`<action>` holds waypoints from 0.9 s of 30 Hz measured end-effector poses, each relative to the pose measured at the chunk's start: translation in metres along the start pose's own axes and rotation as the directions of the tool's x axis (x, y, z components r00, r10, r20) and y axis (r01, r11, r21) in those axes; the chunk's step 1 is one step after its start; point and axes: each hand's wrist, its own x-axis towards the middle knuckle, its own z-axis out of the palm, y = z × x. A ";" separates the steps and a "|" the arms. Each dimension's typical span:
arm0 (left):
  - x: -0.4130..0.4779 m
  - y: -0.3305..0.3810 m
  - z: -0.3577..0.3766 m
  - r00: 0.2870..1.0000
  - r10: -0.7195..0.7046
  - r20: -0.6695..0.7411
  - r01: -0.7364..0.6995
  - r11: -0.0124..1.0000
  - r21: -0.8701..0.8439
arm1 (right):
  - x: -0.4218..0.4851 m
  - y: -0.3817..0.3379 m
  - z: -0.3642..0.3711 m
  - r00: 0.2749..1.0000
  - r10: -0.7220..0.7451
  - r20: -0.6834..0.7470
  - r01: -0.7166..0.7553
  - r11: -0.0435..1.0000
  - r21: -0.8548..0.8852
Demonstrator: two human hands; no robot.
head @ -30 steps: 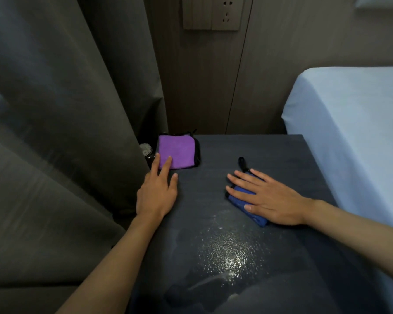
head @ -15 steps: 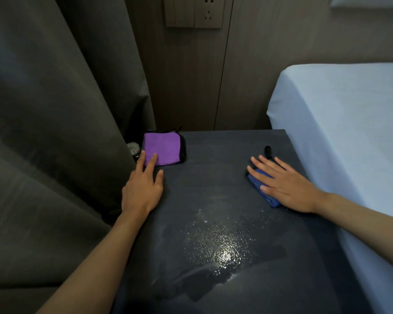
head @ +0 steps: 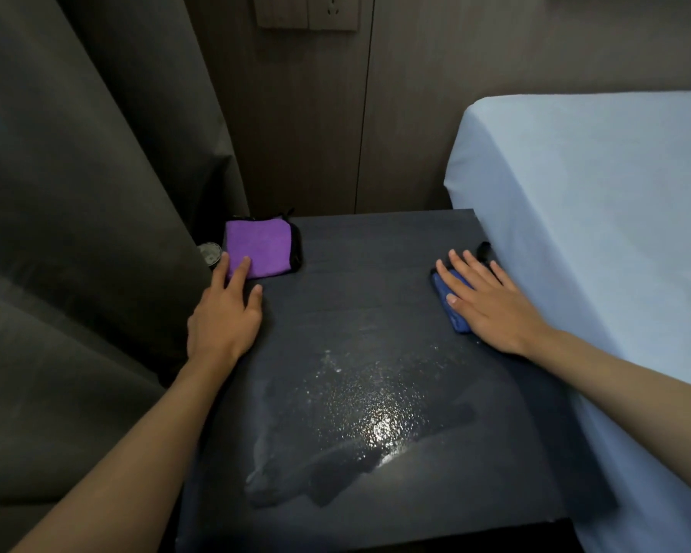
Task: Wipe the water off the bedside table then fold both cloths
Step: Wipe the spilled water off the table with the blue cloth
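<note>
A dark bedside table [head: 376, 273] carries a shiny patch of water [head: 368, 417] near its front middle. A folded purple cloth [head: 262, 243] with a black edge lies at the back left corner. My left hand [head: 226, 317] rests flat on the table, two fingertips touching the cloth's front edge. A folded blue cloth [head: 449, 303] lies at the right edge, mostly hidden under my right hand [head: 491, 301], which lies flat on it with fingers spread. A black loop [head: 484, 249] pokes out beyond the fingertips.
A grey curtain [head: 76, 233] hangs close along the table's left side. A bed with a pale blue sheet [head: 595, 233] presses against the right side. A small round dial [head: 209, 251] sits between curtain and purple cloth. Wooden wall with a socket [head: 332, 12] behind.
My right hand has slid the blue cloth to the right, up to the table's right edge by the bed. My left hand has stayed by the purple cloth.
</note>
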 end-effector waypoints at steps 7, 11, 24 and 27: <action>-0.001 -0.001 0.000 1.000 0.005 -0.007 -0.004 1.000 0.018 | -0.007 -0.010 -0.004 0.984 0.179 0.005 -0.179 0.984 0.012; -0.002 0.000 -0.001 1.000 0.006 -0.016 -0.006 1.000 0.020 | -0.013 -0.021 -0.004 0.929 0.369 0.016 -0.368 0.921 0.126; -0.001 0.003 0.000 1.000 0.007 -0.027 -0.006 0.999 0.042 | -0.018 -0.096 0.005 0.559 0.828 0.030 -0.807 0.536 0.247; -0.001 0.003 0.000 1.000 0.010 -0.026 -0.009 0.999 0.040 | -0.015 -0.111 0.004 0.497 0.866 0.056 -0.843 0.466 0.269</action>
